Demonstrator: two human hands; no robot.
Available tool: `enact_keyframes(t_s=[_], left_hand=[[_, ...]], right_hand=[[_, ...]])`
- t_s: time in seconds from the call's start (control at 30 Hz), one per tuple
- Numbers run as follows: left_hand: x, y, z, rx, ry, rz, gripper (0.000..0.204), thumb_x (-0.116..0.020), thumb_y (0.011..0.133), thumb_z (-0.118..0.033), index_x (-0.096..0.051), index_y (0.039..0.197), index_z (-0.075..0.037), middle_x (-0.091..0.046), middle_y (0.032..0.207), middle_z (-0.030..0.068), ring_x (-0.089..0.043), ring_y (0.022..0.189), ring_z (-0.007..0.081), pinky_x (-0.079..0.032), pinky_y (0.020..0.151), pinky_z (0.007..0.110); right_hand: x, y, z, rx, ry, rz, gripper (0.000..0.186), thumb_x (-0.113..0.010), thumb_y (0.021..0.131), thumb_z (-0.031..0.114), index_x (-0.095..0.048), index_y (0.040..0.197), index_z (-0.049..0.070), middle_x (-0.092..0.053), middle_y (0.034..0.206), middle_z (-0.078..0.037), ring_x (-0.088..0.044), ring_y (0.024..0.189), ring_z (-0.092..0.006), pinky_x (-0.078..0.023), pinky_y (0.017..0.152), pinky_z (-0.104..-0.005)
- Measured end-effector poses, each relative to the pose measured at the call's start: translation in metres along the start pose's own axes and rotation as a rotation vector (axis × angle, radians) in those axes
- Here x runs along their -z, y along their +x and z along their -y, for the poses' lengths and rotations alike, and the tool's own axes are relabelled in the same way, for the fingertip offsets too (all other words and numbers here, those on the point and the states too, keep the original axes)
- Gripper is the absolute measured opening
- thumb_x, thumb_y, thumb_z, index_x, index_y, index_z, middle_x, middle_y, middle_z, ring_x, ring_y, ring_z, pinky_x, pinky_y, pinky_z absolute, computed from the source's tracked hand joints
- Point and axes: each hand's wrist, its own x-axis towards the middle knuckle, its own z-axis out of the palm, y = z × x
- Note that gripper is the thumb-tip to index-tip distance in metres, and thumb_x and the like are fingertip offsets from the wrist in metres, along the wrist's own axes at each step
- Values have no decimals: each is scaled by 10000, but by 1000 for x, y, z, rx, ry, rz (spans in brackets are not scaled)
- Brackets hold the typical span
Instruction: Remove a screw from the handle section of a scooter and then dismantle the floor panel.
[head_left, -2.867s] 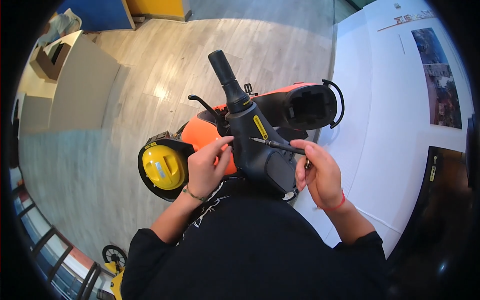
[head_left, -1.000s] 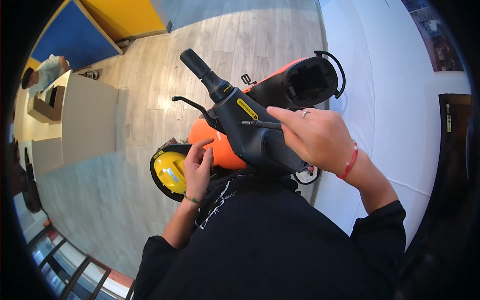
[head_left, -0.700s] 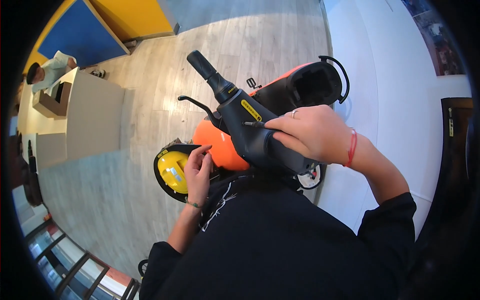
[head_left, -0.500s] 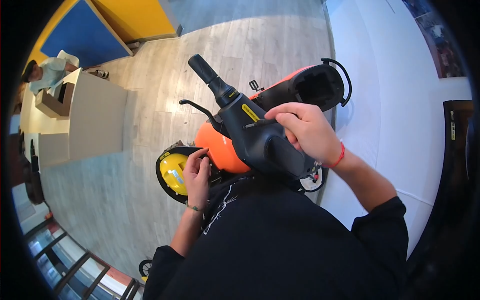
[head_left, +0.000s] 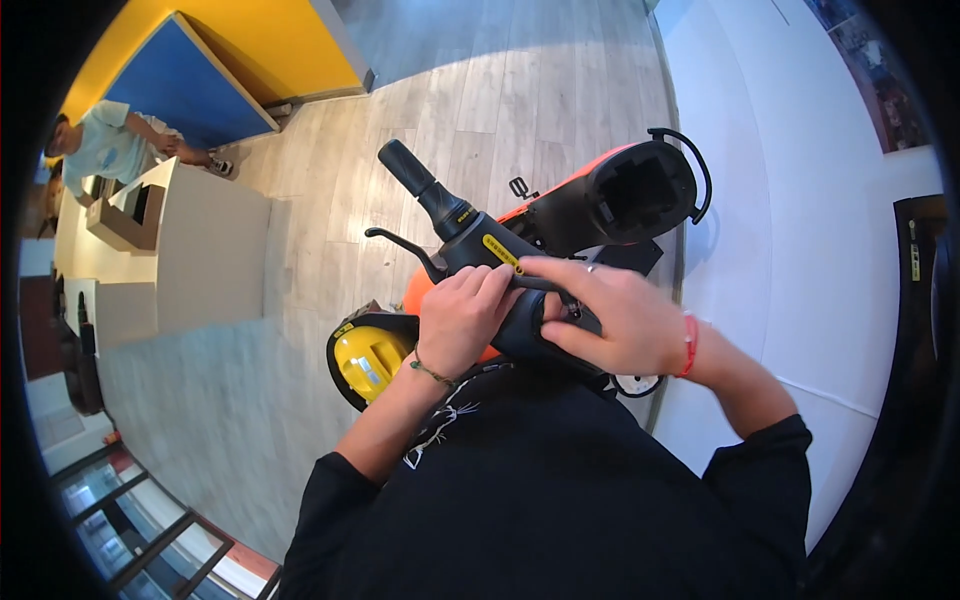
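A black handlebar (head_left: 455, 222) with a ribbed grip, a curved brake lever (head_left: 398, 240) and a yellow label (head_left: 497, 250) belongs to an orange-and-black electric bike. My left hand (head_left: 465, 318) is closed over the handlebar's centre cover, its fingertips pressed together beside the label; anything between them is hidden. Opposite it, my right hand (head_left: 625, 315) has its index finger laid along a slim dark-handled tool (head_left: 545, 286), with the thumb and other fingers curled below. The tool's tip is hidden near the left fingertips. Part of the cover (head_left: 520, 328) shows beneath both hands.
A yellow part in a black rim (head_left: 365, 362) sits low at the left of the bike. Its black rear section (head_left: 640, 190) lies toward the white wall (head_left: 770, 240). A person (head_left: 115, 140) is at a pale counter (head_left: 215, 240) at far left.
My left hand has moved right and up from beside the yellow part onto the handlebar cover. My right hand has lowered, bringing the tool to the left fingertips. The person at the counter leans forward.
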Motion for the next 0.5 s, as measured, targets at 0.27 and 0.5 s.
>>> enact_keyframes(t_s=[0.27,0.5], left_hand=[[4,-3,0,30,-40,56,282,-719,774,-160,-611,1019,-69,-541,720,31,-587,705,188,-479,608,308],[13,-49,7,619,-581,-7,289,-625,890,-56,-623,1179,-57,-518,672,2,-470,576,73,-405,540,227]], right_hand=[[30,28,13,800,-1140,189,419,-715,745,358,-638,989,26,-554,726,-4,-559,727,-147,-428,635,-268],[41,53,14,993,-1342,246,467,-661,786,484,-602,752,21,-457,536,8,-499,505,-150,-388,498,-274]])
